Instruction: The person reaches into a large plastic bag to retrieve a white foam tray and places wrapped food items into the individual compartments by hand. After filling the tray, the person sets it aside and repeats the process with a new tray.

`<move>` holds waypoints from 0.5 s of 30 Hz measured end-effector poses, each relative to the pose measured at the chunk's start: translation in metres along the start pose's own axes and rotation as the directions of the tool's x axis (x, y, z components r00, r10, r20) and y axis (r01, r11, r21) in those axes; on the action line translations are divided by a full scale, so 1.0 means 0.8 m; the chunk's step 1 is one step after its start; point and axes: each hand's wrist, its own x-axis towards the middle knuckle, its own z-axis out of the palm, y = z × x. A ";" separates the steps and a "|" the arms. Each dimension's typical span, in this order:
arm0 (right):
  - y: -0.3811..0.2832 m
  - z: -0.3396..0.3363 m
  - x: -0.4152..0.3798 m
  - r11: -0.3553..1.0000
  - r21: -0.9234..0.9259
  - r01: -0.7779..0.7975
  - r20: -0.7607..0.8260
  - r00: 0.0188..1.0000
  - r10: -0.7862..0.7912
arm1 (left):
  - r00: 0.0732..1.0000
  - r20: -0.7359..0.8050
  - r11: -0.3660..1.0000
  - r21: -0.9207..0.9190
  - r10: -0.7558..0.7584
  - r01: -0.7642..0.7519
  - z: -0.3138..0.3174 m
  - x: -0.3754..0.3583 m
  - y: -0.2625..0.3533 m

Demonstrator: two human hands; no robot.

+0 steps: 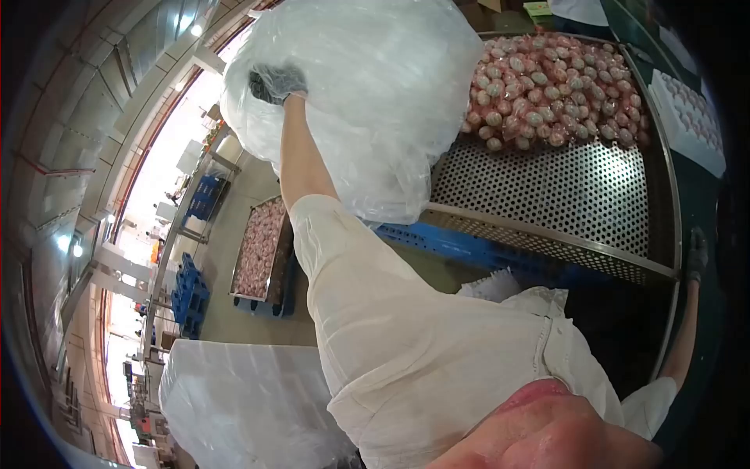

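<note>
We see the left hand [277, 83], gloved, fingers clenched on a big clear plastic bag [367, 102] held over the perforated metal tray [547, 195], right hand [695, 254] gloved on the tray's rim, grasp unclear to us, pink wrapped balls [558, 86] heaped at the tray's far end

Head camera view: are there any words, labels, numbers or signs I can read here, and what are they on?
No text can be read in this view.
Pink packets in the perforated metal tray: any print is too small and blurred to read.
Clear plastic bag gripped by the gloved left hand: no print shows.
Blue crates: no legible marking.
</note>
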 end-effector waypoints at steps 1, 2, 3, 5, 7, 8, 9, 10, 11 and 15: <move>-0.006 0.000 -0.002 0.998 -0.052 0.023 0.005 1.000 -0.023 | 0.990 -0.133 0.999 -0.015 0.037 -0.039 -0.014 0.002 -0.011; -0.007 0.000 -0.004 0.993 -0.106 0.045 0.015 0.999 -0.043 | 0.962 -0.263 0.996 -0.021 0.075 -0.084 -0.030 0.005 -0.020; -0.012 -0.007 0.006 0.992 -0.115 0.059 0.010 0.998 -0.058 | 0.983 -0.179 0.988 -0.136 0.046 -0.071 -0.033 0.010 -0.026; -0.007 -0.006 0.006 0.997 -0.063 0.039 0.013 0.999 -0.038 | 0.977 0.185 0.853 -0.487 -0.109 0.188 -0.046 0.020 -0.036; 0.028 -0.002 0.016 0.991 -0.100 0.094 0.017 0.996 -0.093 | 0.832 0.503 0.648 -0.558 -0.233 0.519 -0.057 0.028 -0.043; -0.008 -0.007 0.009 0.979 -0.140 0.146 0.018 0.989 -0.145 | 0.762 0.582 0.584 -0.526 -0.284 0.619 -0.059 0.032 -0.047; -0.003 -0.004 0.007 0.980 -0.136 0.142 0.022 0.990 -0.141 | 0.689 0.643 0.516 -0.487 -0.333 0.704 -0.060 0.033 -0.050; -0.010 -0.003 0.004 0.977 -0.163 0.136 0.009 0.991 -0.136 | 0.622 0.685 0.457 -0.445 -0.380 0.770 -0.063 0.035 -0.052; -0.018 -0.005 0.002 0.973 -0.192 0.129 -0.006 0.991 -0.133 | 0.562 0.716 0.405 -0.408 -0.414 0.818 -0.065 0.036 -0.055; 0.003 -0.003 0.003 0.996 -0.090 0.000 -0.011 1.000 -0.001 | 0.581 0.774 0.426 -0.451 -0.250 0.784 -0.048 0.038 -0.061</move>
